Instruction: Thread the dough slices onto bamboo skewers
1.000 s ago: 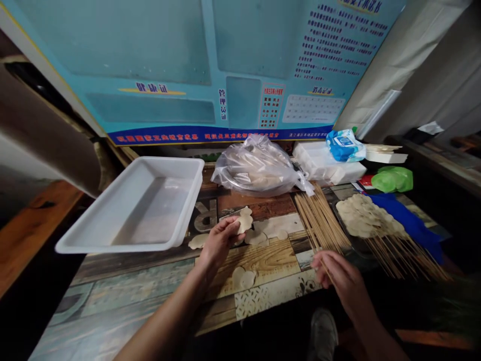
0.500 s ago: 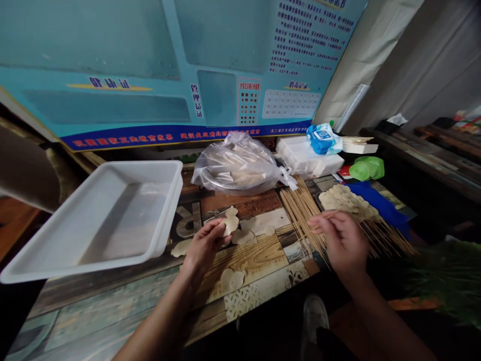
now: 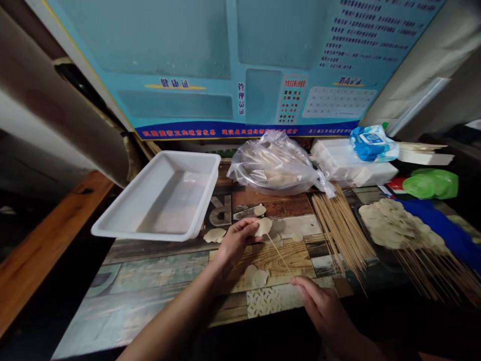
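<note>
Between the thumb and fingers of my left hand is a thin, pale, round slice; whether it is one or a stack I cannot tell. My right hand pinches the lower end of a bamboo skewer. The skewer's upper end meets the slice's lower edge; how far it goes in is hidden. Loose slices lie on the table around my left hand: one group nearer me, another to the left, and a small piece beyond it.
A white plastic tub stands at left. Behind my hands is a bagged bowl. Loose skewers lie at right, beside a pile of skewered slices. White packs, a blue packet and a green bag sit at back right.
My right hand has moved away from the loose skewers, and its skewer now reaches the slice in my left hand. The view has turned left. A small slice now lies beyond my left hand.
</note>
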Demonstrator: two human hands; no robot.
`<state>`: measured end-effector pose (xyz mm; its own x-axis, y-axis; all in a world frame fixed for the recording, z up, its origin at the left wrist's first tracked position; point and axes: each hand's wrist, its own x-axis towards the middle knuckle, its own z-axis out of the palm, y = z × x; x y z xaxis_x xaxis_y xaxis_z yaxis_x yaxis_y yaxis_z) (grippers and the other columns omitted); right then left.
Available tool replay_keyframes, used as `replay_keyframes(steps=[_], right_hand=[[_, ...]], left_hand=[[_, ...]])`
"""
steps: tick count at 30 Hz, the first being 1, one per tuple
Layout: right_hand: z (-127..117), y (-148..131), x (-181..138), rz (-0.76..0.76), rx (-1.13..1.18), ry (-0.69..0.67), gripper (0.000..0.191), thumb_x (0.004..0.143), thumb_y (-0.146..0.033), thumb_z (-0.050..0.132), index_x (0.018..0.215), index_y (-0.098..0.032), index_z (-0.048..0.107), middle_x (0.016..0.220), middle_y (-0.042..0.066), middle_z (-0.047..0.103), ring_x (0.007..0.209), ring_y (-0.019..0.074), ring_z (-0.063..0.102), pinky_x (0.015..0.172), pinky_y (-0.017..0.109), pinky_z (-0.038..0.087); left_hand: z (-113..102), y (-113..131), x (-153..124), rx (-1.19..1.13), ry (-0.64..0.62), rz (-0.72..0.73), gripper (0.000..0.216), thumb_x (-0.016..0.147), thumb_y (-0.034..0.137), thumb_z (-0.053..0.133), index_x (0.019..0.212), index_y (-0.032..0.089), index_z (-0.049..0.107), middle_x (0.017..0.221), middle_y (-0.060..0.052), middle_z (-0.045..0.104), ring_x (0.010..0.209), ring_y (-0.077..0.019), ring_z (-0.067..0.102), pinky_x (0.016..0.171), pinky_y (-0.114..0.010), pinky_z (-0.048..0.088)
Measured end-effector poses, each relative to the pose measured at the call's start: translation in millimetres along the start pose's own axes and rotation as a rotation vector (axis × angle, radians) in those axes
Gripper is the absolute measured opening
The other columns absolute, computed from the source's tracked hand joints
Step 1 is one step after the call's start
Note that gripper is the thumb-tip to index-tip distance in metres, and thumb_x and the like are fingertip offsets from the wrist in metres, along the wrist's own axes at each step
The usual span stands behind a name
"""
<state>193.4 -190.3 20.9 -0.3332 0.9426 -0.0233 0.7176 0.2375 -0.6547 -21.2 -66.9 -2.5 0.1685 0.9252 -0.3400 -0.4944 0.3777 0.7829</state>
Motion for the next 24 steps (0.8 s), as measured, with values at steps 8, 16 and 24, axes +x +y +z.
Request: replay_keyframes(steps=[8, 16, 24], right_hand=[[-0.2, -2.5, 3.4, 0.013, 0.013, -0.035, 0.038, 0.096, -0.028, 0.025, 0.107, -0.019, 0.060, 0.088, 0.007, 0.073, 0.082, 0.0193, 0.071, 0.070, 0.027, 0.053], [2.7, -0.3, 2.3, 0.023, 0.002, -0.030, 0.039, 0.096, -0.029, 0.024, 0.102, -0.019, 0.061, 0.074, 0.005, 0.071, 0.074, 0.0201, 0.071, 0.068, 0.028, 0.053], [2.5, 1.8, 4.4, 0.009, 0.017, -0.006, 0.038, 0.096, -0.029, 0.025, 0.101, -0.019, 0.061, 0.075, 0.005, 0.072, 0.075, 0.0199, 0.071, 0.068, 0.028, 0.054]], left_hand=[[-0.1, -0.8, -1.4, 0.002, -0.027, 0.006, 0.029, 0.060, 0.031, 0.079, 0.081, 0.014, 0.069, 0.076, -0.001, 0.066, 0.065, -0.0110, 0.061, 0.063, -0.025, 0.053], [1.2, -0.7, -4.4, 0.060, -0.053, 0.041, 0.030, 0.062, 0.034, 0.077, 0.082, 0.014, 0.068, 0.076, -0.001, 0.066, 0.067, -0.0114, 0.061, 0.069, -0.028, 0.053], [2.5, -3.1, -5.6, 0.078, -0.114, 0.041, 0.029, 0.064, 0.030, 0.077, 0.085, 0.013, 0.068, 0.078, -0.002, 0.068, 0.066, -0.0107, 0.061, 0.068, -0.026, 0.054]])
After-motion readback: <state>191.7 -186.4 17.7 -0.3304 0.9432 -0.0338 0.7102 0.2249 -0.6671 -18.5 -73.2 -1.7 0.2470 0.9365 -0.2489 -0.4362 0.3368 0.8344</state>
